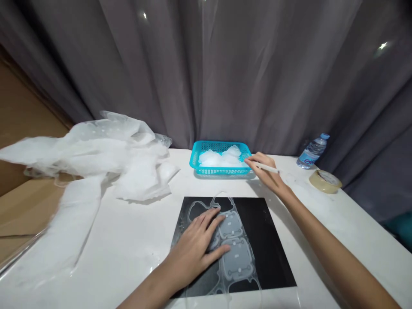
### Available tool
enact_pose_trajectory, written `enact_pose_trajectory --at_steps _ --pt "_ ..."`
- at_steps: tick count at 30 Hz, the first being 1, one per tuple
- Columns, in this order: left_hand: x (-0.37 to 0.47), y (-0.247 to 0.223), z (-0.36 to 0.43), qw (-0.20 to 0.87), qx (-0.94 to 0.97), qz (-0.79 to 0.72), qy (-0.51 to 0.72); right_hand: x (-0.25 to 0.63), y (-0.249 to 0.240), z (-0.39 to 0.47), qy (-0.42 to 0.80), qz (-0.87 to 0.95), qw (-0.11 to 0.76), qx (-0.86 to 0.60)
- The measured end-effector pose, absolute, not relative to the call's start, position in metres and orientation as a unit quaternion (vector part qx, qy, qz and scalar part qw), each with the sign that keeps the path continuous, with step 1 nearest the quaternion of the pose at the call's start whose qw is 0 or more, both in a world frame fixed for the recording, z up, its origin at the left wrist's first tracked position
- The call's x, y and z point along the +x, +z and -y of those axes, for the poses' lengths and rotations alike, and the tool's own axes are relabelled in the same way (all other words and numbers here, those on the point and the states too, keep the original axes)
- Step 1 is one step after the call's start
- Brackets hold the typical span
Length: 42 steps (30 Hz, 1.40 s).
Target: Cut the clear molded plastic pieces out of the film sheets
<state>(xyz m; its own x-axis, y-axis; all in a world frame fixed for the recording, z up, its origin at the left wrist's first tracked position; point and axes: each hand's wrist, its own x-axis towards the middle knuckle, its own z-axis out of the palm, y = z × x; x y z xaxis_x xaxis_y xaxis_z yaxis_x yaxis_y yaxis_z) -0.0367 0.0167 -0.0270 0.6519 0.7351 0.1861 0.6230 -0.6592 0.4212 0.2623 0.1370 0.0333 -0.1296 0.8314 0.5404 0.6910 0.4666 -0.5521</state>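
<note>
The clear plastic piece (237, 257) is lying on the black mat (273, 244), and its thin curved edges are reaching a little past the mat at the far side and at the near side. The left hand (199, 240) is resting palm down on the left part of this piece; its fingers are spreading open and it is grasping nothing, only touching. The right hand (265, 169) is closing its fingers on the thin white stick (269, 168), and it is being at the right end of the blue basket (222, 171); if the fingertips are touching the rim, I cannot tell. Inside the basket, some white fluffy material (219, 160) is lying in a heap. Under all of these, the white table (128, 249) is spreading. To the left, a large pile of white wrapping (106, 154) is covering part of the table, and cardboard (28, 193) is standing beside it. To the right, the water bottle (313, 152) is leaning in the view, and the tape roll (325, 181) is lying near it. Behind everything, the grey curtain (225, 64) is hanging in folds
</note>
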Motion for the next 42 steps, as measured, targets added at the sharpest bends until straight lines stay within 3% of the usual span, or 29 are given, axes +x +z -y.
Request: enact_pose_trajectory --at_steps 3,8,12,22,42 --pt "-0.043 -0.03 -0.028 0.161 0.907 -0.357 0.157 0.26 0.023 -0.088 0.141 0.762 0.394 -0.495" --pt "-0.057 -0.02 -0.052 0.173 0.916 -0.328 0.15 0.259 0.014 -0.031 0.331 0.789 0.274 -0.439" --pt "-0.05 -0.011 -0.048 0.138 0.905 -0.354 0.19 0.251 0.011 -0.01 0.395 0.761 0.249 -0.449" --pt "-0.032 -0.024 -0.021 0.192 0.912 -0.342 0.117 0.237 -0.006 -0.003 0.363 0.827 0.239 -0.357" --pt "-0.02 -0.025 -0.018 0.202 0.892 -0.369 0.168 0.237 -0.01 0.0 0.396 0.799 0.262 -0.37"
